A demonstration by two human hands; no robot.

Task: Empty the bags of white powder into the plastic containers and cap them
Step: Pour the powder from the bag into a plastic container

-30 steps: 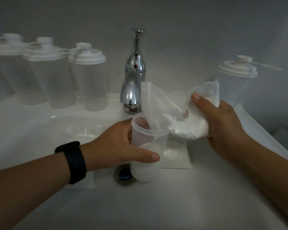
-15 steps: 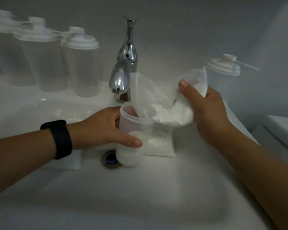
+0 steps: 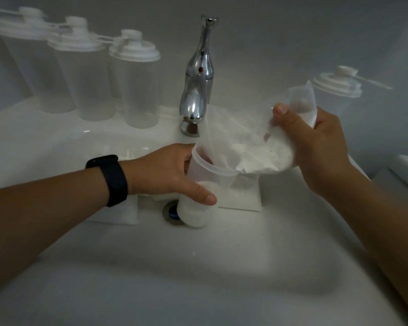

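Translucent container (image 3: 204, 184) uncapped, tilted over sink (image 3: 198, 267) drain, partly filled; left hand (image 3: 167, 171) grip wrapped round it. Right hand (image 3: 316, 147) grip clenched on bag (image 3: 252, 151), mouth tucked inside rim, powder bunched at raised end.
Risks:
- bag mouth slips off rim: powder dumps into sink
- sudden slide of clump: overflow, dust
- tap (image 3: 196, 100) close above: bump or drip wets powder

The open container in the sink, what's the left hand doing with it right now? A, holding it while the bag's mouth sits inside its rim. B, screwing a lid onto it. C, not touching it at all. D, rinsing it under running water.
A: the left hand grips the open container, which has no lid, while the bag held by the right hand feeds into its rim.
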